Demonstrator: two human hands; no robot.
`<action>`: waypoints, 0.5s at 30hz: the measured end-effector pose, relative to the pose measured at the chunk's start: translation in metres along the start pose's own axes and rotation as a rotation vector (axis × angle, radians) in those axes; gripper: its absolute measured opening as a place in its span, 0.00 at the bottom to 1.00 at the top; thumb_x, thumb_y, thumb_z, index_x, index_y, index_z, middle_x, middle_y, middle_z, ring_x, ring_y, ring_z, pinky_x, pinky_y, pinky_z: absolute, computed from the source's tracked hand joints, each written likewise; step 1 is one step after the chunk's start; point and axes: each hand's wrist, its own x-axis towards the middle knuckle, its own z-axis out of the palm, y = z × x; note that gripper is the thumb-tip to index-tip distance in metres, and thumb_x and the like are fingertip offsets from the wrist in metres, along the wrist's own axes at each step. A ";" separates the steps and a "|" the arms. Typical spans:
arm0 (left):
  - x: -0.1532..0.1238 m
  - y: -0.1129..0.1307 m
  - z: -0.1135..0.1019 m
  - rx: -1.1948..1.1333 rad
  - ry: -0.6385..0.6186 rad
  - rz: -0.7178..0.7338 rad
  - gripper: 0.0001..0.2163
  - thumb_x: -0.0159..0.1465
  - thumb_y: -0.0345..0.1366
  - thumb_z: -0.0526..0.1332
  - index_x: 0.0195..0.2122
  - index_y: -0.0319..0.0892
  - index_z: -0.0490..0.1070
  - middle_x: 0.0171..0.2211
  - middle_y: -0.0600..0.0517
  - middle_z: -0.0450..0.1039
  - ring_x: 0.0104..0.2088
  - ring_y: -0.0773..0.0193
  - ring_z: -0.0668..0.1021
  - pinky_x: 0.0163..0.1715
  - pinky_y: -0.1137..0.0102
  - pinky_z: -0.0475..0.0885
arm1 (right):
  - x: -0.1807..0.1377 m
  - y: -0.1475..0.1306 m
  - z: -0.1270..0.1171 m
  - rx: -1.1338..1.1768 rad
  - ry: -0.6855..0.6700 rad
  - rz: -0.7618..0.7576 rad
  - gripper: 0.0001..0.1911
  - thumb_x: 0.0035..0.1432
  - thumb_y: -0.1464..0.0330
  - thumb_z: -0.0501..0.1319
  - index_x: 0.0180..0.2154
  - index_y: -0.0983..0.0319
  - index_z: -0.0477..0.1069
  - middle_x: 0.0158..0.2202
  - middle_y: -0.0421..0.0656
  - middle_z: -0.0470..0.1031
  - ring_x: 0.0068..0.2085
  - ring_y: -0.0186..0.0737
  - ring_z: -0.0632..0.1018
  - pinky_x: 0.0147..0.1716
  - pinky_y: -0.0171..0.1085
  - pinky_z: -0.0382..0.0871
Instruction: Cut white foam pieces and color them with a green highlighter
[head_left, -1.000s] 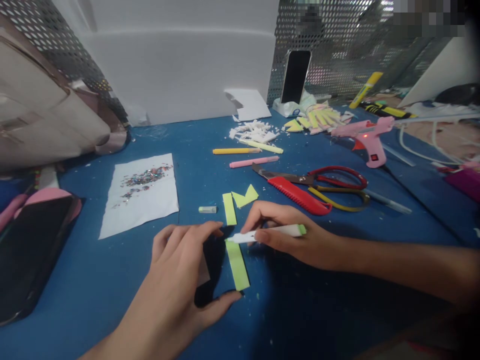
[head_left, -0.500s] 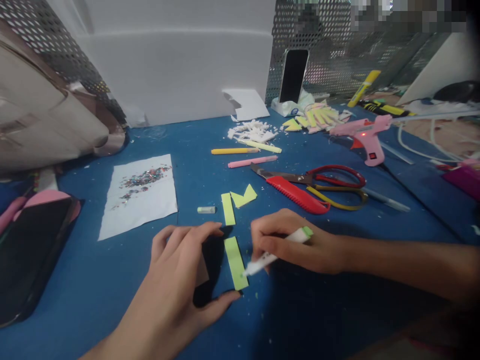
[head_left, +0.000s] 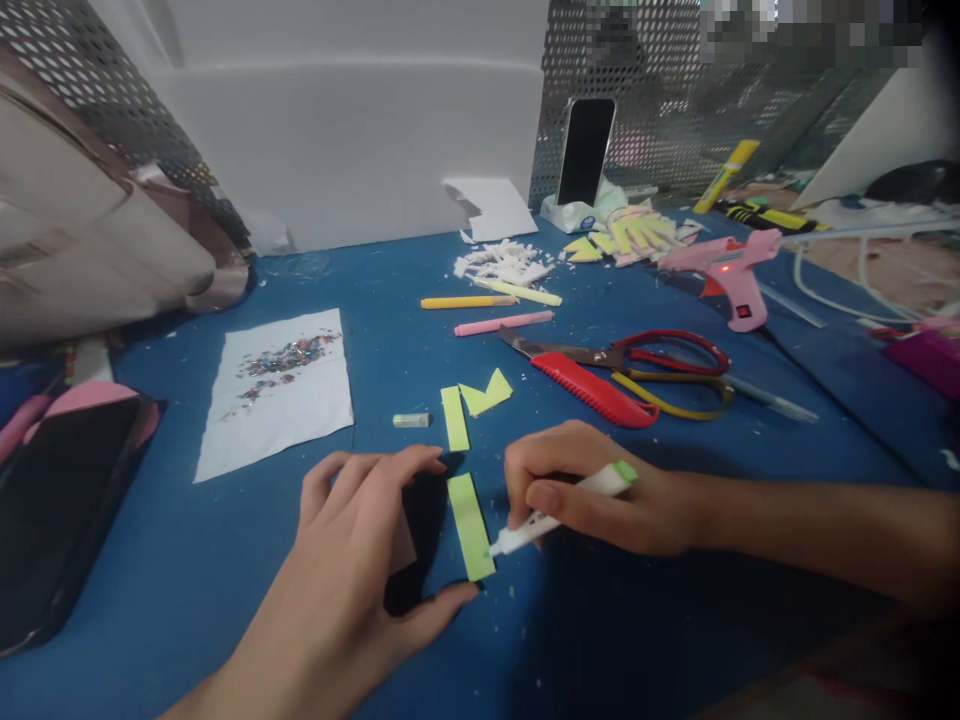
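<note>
My right hand (head_left: 581, 485) grips a white marker (head_left: 525, 530) with a green end, its tip down at the right edge of a light green strip (head_left: 469, 520). A small darker green mark shows on the strip beside the tip. Around the strip's left side curves my left hand (head_left: 360, 540), fingers spread, the thumb by its near end and the index finger by its far end. A pale piece (head_left: 403, 545) lies partly hidden under that palm. Beyond are a shorter green strip (head_left: 454, 418), a zigzag-cut green piece (head_left: 487, 393) and a pen cap (head_left: 412, 420).
Scissors (head_left: 675, 355) and a red-handled cutter (head_left: 592, 390) lie beyond my right hand. A pink glue gun (head_left: 739, 275) with a lit light stands farther right. Orange (head_left: 465, 302) and pink (head_left: 502, 323) pens lie mid-table. White paper (head_left: 285, 395) holds glittery bits; a dark phone (head_left: 67, 500) lies left.
The marker and my right hand have shifted very slightly to the right, the tip still at the strip's edge. My left hand stays around the strip.
</note>
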 end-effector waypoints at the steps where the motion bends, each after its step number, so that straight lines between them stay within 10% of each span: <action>1: 0.000 0.000 0.000 0.000 -0.002 -0.001 0.33 0.54 0.45 0.68 0.58 0.56 0.52 0.50 0.50 0.67 0.50 0.46 0.62 0.48 0.49 0.63 | 0.000 0.000 0.000 0.002 -0.012 -0.002 0.19 0.68 0.62 0.51 0.30 0.66 0.71 0.26 0.42 0.70 0.27 0.31 0.70 0.27 0.32 0.60; 15: 0.000 0.002 -0.002 0.002 -0.024 0.016 0.34 0.56 0.43 0.67 0.59 0.56 0.50 0.50 0.50 0.68 0.50 0.46 0.63 0.49 0.50 0.61 | 0.001 -0.003 -0.001 0.173 0.099 -0.023 0.23 0.70 0.60 0.50 0.30 0.67 0.73 0.26 0.43 0.71 0.27 0.32 0.73 0.27 0.33 0.64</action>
